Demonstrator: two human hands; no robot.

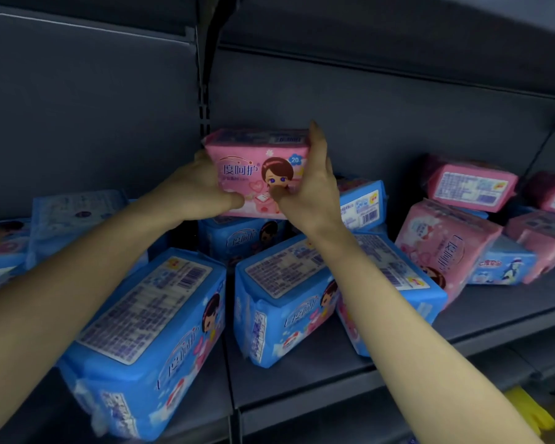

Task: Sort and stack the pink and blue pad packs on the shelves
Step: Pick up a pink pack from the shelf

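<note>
Nearest me, blue pad packs (141,331) lie label-up on the shelf (494,315). Beyond them my left hand (202,193) and right hand (311,193) clasp a pink pad pack (257,168) by its short ends, thumbs on its face, above an upright blue pack (237,238) near the back panel (366,123). It looks light, squashy and slick-wrapped, so the ends should grip best. It reads "度呵护" and "20".

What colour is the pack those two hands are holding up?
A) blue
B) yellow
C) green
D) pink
D: the left hand and right hand grip a pink pack with a cartoon girl on its front, while the blue packs lie lower down on the shelf.
</note>
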